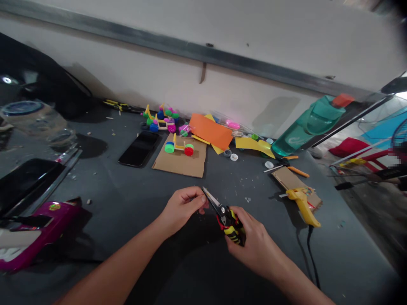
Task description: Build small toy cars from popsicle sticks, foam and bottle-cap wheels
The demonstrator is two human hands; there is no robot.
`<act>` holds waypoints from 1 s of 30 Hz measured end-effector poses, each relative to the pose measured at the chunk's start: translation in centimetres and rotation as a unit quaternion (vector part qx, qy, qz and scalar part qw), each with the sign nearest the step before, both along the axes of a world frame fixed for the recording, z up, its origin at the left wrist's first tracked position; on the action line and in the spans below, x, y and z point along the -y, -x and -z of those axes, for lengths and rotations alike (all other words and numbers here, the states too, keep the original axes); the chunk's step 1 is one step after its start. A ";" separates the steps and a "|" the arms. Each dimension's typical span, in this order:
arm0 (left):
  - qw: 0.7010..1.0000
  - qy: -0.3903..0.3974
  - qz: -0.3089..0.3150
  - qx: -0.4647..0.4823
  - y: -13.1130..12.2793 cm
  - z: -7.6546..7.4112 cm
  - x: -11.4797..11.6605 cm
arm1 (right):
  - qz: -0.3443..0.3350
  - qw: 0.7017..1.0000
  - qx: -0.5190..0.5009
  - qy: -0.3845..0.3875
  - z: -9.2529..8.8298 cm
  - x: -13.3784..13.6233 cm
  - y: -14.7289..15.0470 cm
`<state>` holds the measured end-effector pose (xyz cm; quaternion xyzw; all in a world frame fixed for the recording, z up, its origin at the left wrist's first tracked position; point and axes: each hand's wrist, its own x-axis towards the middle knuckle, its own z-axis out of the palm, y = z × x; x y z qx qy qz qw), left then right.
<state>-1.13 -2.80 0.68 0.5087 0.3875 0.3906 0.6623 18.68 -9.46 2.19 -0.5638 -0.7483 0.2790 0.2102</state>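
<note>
My right hand [251,233] is wrapped round the black, yellow and red handles of a pair of snips [226,215], whose pointed blades reach up and left. By the blade tips my left hand [184,207] is closed in a pinch. Whatever its fingertips hold is too small to make out. Beyond my hands lies a piece of cardboard [181,166], bearing a small toy car [178,146] with green and red bottle-cap wheels and a yellow upright.
A phone [140,149] lies left of the cardboard. Along the wall are more small cars [160,120], orange paper [211,130] and a tilted-looking green bottle [308,125]. At right a yellow glue gun [303,205] rests on cardboard, its cord trailing forward. A clear jar [34,125] stands left.
</note>
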 end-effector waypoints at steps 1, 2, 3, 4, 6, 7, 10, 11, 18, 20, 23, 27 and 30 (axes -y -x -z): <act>1.000 0.003 -0.001 0.001 0.0 0.0 0.0 | 0.000 1.000 0.004 -0.008 0.1 0.0 -0.1; 1.000 0.006 -0.003 0.002 -0.1 0.0 0.0 | 0.000 1.000 0.009 -0.015 0.1 -0.1 -0.1; 1.000 0.011 -0.008 0.003 -0.1 0.0 0.0 | 0.001 1.000 0.016 -0.024 0.2 -0.2 -0.2; 1.000 0.016 -0.015 0.002 -0.2 0.0 0.0 | 0.003 0.999 0.023 -0.035 0.2 -0.3 -0.4; 0.999 0.028 -0.033 -0.006 -0.2 0.0 0.0 | 0.018 0.997 0.040 -0.062 0.4 -0.6 -0.8; 0.999 0.030 -0.042 -0.016 -0.2 0.0 -0.1 | 0.032 0.995 0.052 -0.076 0.5 -0.8 -1.1; 0.997 0.007 -0.061 -0.047 0.0 0.1 -0.3 | 0.101 0.982 0.121 -0.104 0.9 -1.6 -2.2; 0.996 -0.002 -0.069 -0.050 0.1 0.2 -0.4 | 0.123 0.975 0.152 -0.109 1.1 -2.0 -2.6; 0.985 0.093 -0.141 0.029 0.0 0.5 -0.5 | 0.161 0.934 0.298 -0.111 2.7 -3.7 -5.0; 0.981 0.110 -0.147 0.061 -0.2 0.5 -0.5 | 0.159 0.931 0.304 -0.123 2.7 -3.8 -5.2; 0.980 0.099 -0.160 0.064 -0.4 0.5 -0.2 | 0.145 0.936 0.267 -0.178 2.0 -3.3 -4.4; 0.984 0.049 -0.169 0.012 -1.2 0.5 0.4 | 0.074 0.978 0.086 -0.176 0.8 -1.6 -1.6; 0.992 0.041 -0.122 -0.011 -2.0 0.4 1.2 | 0.030 0.997 -0.044 -0.061 0.6 -0.5 0.6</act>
